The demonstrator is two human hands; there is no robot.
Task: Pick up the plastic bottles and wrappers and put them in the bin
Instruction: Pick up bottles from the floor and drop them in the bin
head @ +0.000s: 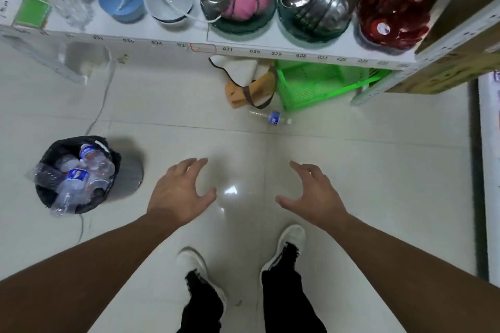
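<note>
A clear plastic bottle (271, 117) with a blue label lies on the pale tiled floor, in front of a green crate under the shelf. A black-lined bin (51, 153) stands at the left, heaped with several crushed clear bottles and wrappers. My left hand (178, 192) and my right hand (313, 193) hover side by side over the bare floor, fingers spread, both holding nothing. The bottle lies well ahead of my right hand; the bin is to the left of my left hand.
A white shelf (243, 50) crosses the top, carrying bowls, steel basins and glasses. Beneath it sit a green crate (311, 86) and an orange-and-white bag (249, 84). A white cable (100, 108) trails down to the bin. My shoes (289, 243) stand below the hands.
</note>
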